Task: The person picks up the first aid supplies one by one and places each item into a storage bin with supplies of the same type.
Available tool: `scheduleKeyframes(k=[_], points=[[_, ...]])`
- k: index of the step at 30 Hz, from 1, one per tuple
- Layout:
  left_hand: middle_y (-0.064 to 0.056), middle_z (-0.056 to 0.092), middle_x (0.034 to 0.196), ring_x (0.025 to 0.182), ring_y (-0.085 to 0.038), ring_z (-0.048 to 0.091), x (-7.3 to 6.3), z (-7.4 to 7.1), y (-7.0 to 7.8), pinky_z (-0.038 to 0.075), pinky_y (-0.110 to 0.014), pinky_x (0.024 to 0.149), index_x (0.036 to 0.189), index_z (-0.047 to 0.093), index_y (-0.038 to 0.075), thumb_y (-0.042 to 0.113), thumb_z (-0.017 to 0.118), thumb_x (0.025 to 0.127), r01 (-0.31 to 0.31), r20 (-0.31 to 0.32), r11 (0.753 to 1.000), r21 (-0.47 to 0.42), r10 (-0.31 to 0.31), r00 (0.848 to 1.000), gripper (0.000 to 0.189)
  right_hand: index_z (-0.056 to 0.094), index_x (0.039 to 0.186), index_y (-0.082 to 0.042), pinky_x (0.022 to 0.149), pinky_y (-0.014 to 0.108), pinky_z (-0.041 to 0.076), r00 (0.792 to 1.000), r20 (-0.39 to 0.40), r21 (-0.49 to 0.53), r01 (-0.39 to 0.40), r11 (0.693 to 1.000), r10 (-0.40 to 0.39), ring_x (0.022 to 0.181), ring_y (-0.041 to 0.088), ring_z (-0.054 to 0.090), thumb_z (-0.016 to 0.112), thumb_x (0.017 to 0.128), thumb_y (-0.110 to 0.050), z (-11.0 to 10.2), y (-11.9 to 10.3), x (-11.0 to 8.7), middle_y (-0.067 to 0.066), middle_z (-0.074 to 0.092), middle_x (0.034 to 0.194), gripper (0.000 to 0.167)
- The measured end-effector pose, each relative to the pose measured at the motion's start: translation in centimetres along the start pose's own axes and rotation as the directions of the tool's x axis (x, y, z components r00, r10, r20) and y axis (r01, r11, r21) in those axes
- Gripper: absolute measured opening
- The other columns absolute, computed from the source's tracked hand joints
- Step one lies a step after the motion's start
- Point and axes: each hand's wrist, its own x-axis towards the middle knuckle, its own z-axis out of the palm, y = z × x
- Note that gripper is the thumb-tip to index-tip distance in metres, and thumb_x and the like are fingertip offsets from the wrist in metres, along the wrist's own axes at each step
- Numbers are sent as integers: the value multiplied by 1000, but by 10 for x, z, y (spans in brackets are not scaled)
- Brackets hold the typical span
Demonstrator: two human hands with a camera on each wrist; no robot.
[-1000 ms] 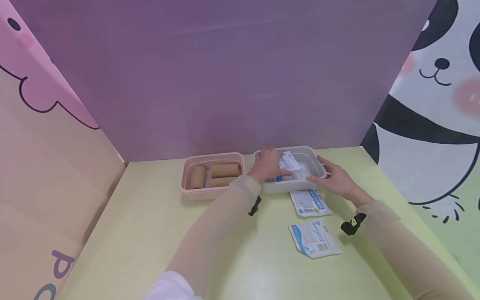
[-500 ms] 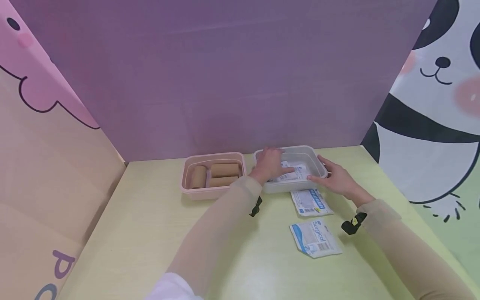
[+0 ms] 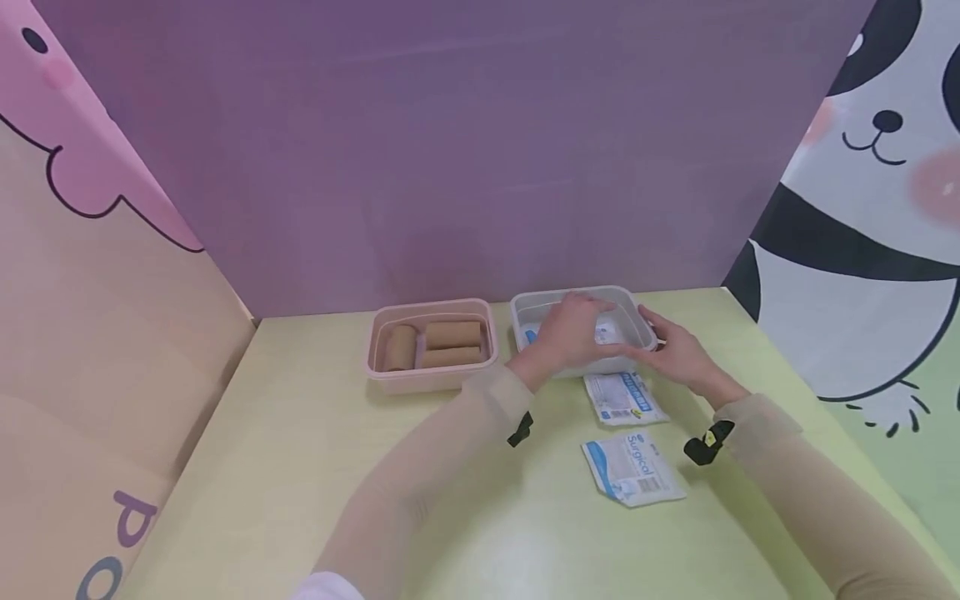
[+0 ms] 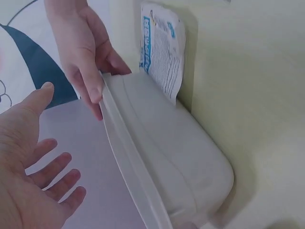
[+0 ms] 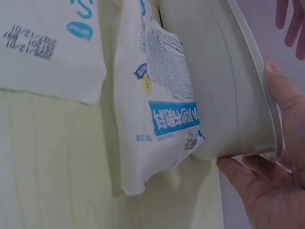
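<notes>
Our head view takes in a pale yellow table (image 3: 300, 467) and, on it, a pink bin (image 3: 431, 383) of brown rolls (image 3: 453, 335) that neither wrist view shows. Beside it stands a white plastic bin (image 4: 157, 138). The left hand (image 3: 573, 329) covers much of its opening, so we make out only part of the white, blue-printed contents (image 3: 604, 334). The thumbs seem to meet there, but the left wrist view shows them apart, the left hand's fingers spread, holding nothing. The right hand (image 3: 678, 354) grips the white bin's right end, thumb on the near side, some fingers hidden behind the rim. Nearer us, below that grip, lie a blue-labelled packet (image 3: 622, 398) and a "Surgical" packet (image 3: 633, 468), the latter cut off in the right wrist view.
</notes>
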Motion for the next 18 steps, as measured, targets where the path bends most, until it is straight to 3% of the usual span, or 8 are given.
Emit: scheduleKeyframes(k=[4,10,14,18], points=[[3,64,152,143,-19,56,-10,8,7,48,-36,118,152,60,23,63,71,95,-46,-11,999,-4,46,999,70,11,171,-8,115,64,47,1000,13,-2,-8,1000,8,148,54,45,72,100,-51,3,2,0,34,35,167,103],[4,68,145,134,-17,62,-34,37,19,50,-29,115,148,64,26,62,73,94,-154,-8,988,-20,154,988,66,14,170,-3,114,67,46,1000,0,-29,4,1000,-4,148,56,43,73,100,-47,1,0,-4,35,35,166,101],[6,64,150,134,-15,61,-43,48,25,50,-27,113,151,60,32,66,72,93,-139,41,990,10,139,989,68,14,170,-4,114,68,45,1000,0,-45,1,999,-1,148,57,43,73,100,-49,-2,-3,-3,36,37,165,103],[10,63,151,138,-11,58,-46,59,28,46,-24,117,149,63,31,69,71,92,-126,74,991,51,122,990,69,12,171,-5,113,68,47,1000,1,-49,-1,999,1,147,56,45,74,98,-54,-3,-6,1,36,39,163,107]])
